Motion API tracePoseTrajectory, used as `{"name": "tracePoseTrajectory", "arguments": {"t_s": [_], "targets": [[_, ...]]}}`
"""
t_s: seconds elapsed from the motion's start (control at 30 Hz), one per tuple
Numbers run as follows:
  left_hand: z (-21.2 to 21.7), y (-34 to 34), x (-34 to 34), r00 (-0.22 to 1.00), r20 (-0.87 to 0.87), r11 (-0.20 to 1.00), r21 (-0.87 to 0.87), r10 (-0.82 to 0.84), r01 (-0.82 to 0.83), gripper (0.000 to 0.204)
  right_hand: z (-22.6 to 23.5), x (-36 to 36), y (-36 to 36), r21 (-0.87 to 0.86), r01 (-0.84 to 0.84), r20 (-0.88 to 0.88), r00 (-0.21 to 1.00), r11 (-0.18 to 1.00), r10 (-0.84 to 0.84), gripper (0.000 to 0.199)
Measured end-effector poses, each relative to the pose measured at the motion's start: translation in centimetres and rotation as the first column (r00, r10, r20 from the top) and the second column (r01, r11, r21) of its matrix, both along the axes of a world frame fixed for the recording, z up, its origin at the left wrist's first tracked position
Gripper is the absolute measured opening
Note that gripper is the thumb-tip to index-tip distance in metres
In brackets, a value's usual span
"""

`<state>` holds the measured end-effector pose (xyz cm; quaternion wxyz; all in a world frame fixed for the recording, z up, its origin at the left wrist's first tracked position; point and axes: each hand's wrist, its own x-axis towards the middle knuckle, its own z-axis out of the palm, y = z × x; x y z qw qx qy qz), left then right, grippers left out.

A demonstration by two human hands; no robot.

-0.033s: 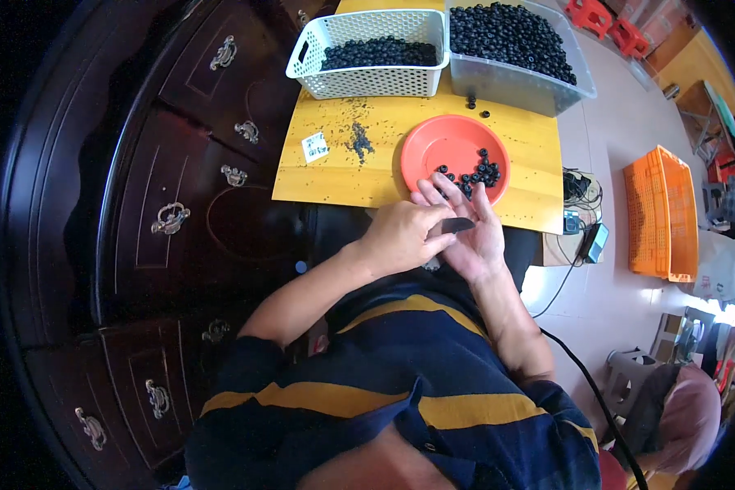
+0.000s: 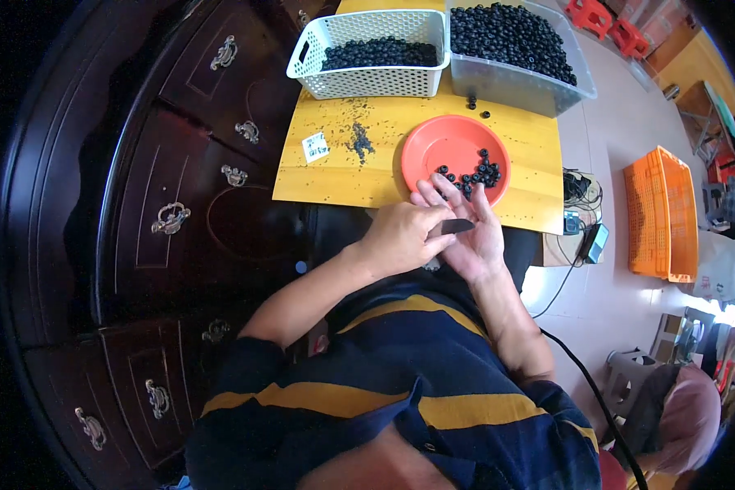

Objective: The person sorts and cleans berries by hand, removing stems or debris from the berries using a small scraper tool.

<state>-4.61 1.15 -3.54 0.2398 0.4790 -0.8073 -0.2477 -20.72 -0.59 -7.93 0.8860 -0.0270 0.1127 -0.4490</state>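
Observation:
My left hand (image 2: 402, 237) is closed, with thumb and fingers pinching a small dark knife blade (image 2: 457, 225). Its curved tip points to the right, over my other palm; any handle is hidden in the grip. Turned palm up, my right hand (image 2: 475, 238) has its fingers stretched out and apart, touching or nearly touching the left fingers. I see nothing gripped in it. Just beyond the fingertips sits a round red plastic plate (image 2: 437, 140). Several small black ring-shaped parts (image 2: 483, 173) lie in its right and near side, partly covered by my fingers.
On the yellow board (image 2: 367, 184) stand a white perforated basket (image 2: 367, 83) and a clear plastic bin (image 2: 506, 94), both holding black parts. Black shavings (image 2: 360, 143) and a white paper slip (image 2: 315, 147) lie at left. Dark drawers (image 2: 171, 163) flank the left; an orange crate (image 2: 661, 216) stands right.

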Motion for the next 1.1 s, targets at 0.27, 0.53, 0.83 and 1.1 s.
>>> {"name": "tracePoseTrajectory", "arguments": {"t_s": [0.27, 0.53, 0.83, 1.1], "targets": [[1.9, -0.2, 1.3, 0.985, -0.127, 0.992, -0.033, 0.113, -0.118, 0.030, -0.6, 0.4, 0.9, -0.071, -0.028, -0.327, 0.945, 0.997, 0.003, 0.037], [1.3, -0.6, 2.8, 0.999, -0.044, 0.999, -0.029, 0.028, -0.029, 0.030, -1.7, -0.4, 1.2, -0.168, -0.207, -0.525, 0.846, 0.964, 0.090, 0.017], [-1.3, -0.9, 4.0, 0.820, -0.561, 0.931, 0.349, 0.113, 0.110, 0.011, -0.5, 0.2, 1.5, -0.071, -0.201, -0.348, 0.923, 0.977, 0.164, 0.024], [0.3, -0.6, 4.7, 0.903, -0.407, 0.967, 0.253, 0.134, -0.029, 0.016, -0.9, 0.1, 1.3, -0.065, -0.166, -0.188, 0.970, 0.984, 0.152, 0.025]]}}
